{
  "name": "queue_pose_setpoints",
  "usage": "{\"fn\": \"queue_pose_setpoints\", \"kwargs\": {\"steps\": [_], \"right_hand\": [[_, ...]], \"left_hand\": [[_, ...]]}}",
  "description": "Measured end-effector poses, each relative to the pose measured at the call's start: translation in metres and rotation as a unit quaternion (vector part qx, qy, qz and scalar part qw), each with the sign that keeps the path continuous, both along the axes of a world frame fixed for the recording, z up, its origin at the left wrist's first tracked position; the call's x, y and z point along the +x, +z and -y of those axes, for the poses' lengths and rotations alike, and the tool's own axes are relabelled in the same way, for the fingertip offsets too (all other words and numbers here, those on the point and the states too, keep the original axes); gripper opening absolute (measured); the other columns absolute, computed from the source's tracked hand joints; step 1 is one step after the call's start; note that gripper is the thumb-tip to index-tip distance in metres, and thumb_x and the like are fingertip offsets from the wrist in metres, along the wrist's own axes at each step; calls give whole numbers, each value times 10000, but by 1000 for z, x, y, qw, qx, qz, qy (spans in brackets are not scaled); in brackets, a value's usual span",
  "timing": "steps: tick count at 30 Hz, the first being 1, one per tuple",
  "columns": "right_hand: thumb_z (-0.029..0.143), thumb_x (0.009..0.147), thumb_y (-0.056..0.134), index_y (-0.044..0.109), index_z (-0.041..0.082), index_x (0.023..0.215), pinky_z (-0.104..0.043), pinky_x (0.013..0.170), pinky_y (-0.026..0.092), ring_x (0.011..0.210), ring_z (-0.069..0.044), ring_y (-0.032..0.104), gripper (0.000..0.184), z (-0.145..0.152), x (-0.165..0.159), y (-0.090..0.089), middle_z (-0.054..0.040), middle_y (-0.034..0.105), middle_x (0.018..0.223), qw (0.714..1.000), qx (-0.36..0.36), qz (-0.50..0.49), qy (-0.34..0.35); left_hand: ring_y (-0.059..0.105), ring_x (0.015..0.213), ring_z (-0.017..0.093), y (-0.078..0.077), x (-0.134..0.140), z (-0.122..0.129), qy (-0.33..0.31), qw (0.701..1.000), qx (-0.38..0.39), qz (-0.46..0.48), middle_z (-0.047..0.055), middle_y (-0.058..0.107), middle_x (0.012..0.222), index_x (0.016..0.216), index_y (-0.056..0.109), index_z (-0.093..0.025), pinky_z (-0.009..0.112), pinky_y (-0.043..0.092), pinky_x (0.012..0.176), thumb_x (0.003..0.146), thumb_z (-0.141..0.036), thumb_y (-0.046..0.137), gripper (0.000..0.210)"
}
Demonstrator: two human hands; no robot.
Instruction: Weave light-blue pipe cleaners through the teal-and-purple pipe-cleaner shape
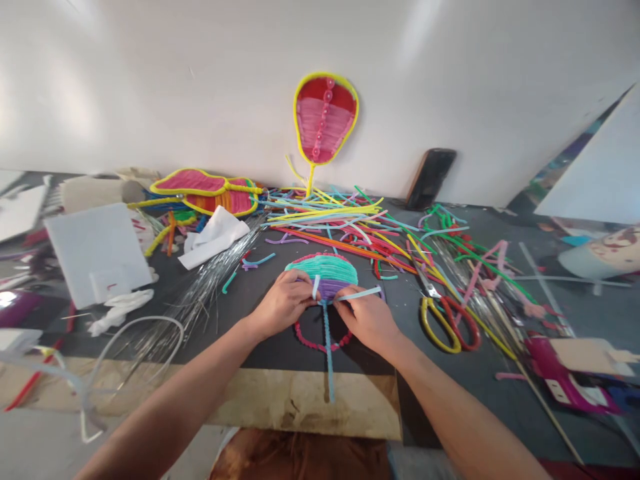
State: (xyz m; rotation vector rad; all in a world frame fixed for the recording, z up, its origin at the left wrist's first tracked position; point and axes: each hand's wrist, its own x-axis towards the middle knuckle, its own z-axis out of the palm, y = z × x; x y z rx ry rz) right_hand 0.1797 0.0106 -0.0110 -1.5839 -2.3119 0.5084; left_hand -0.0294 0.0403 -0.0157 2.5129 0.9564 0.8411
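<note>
1. The round piece [327, 272] is laid on the table [265, 357] between the two hands; neither hand is clearly nearer.
2. Its left side is flanked by the left hand [285, 298], its right by the right hand [369, 317].
3. A pale strip [363, 293] is pinched by both hands at the piece's middle, its visible length angled rightward.
4. The long axis is set front to back, with the blue stem [328, 347] pointed toward the person.

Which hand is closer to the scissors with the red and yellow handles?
Right. The right hand is left of the scissors, apart from them; the left hand is farther left, beyond the right one.
</note>
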Motion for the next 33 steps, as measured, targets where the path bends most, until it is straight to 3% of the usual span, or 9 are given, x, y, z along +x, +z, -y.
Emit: {"fn": "queue_pose_setpoints", "kwargs": {"steps": [9,14,19,24,33], "right_hand": [[239,902,508,604,205,912,-268,728,413,885,-191,618,102,0,0,0,-44,672,943,1000,-18,2,-6],[231,901,516,614,209,916,-262,733,412,893,-183,618,101,-1,0,-1,-39,675,944,1000,-23,6,-10],[225,896,520,624,215,886,-274,684,415,859,-192,611,105,1,-2,-3,-44,668,894,999,21,31,7],[198,888,512,626,185,869,-338,780,422,895,-234,579,116,1,-6,-7,-88,666,872,994,95,38,28],[171,886,497,611,160,892,-323,770,441,884,-226,587,114,-2,-8,-9,-81,672,881,997,71,-2,15]], "left_hand": [[547,988,194,1,-4,-1,-22,1000,-10,-6,14,689,840,885,661,-217,356,413,907,855,-172,545,128],[528,1023,220,-1,-2,-2,6,999,15,-48,40,696,919,920,686,-225,394,389,912,881,-276,529,169],[508,1017,216,0,1,-1,19,997,25,-70,37,688,906,857,690,-217,388,378,898,889,-288,517,190],[515,1003,211,-1,4,0,12,998,20,-65,30,694,910,884,670,-205,369,383,894,890,-251,510,167],[530,994,205,-4,4,-1,5,998,1,-58,32,696,887,826,668,-198,364,393,912,871,-248,542,143]]}}
